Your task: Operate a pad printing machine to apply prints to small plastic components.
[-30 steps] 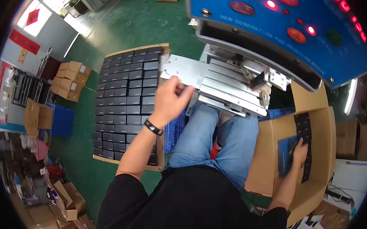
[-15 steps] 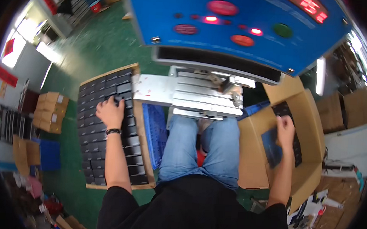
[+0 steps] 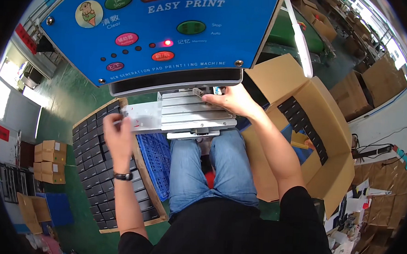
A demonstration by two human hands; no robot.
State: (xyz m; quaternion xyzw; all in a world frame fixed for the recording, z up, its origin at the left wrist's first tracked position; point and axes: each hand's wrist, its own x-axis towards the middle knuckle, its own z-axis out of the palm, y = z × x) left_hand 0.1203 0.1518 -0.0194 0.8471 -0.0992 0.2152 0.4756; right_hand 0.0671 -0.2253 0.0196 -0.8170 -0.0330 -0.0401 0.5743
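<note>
My left hand (image 3: 118,136) is over the near end of a white plate (image 3: 142,116), beside a tray of small black boxes (image 3: 98,167). Its fingers are bent and smeared by motion, so what they hold, if anything, is unclear. My right hand (image 3: 237,101) reaches to the right end of a grooved metal slide (image 3: 186,110) under the blue machine (image 3: 172,28). The thumb points left against a small metal clamp (image 3: 198,92). The other fingers curl behind, partly hidden by the machine's edge, and whatever they grip cannot be seen.
On the right stands an open cardboard carton (image 3: 324,96) with a row of black boxes (image 3: 302,127) inside. A blue plastic crate (image 3: 156,159) is between the tray and my legs. Stacked cartons (image 3: 50,160) stand on the green floor at the left.
My right hand has come out of the carton and over to the metal slide. My left hand has lifted off the black boxes toward the white plate. The view has turned right.
</note>
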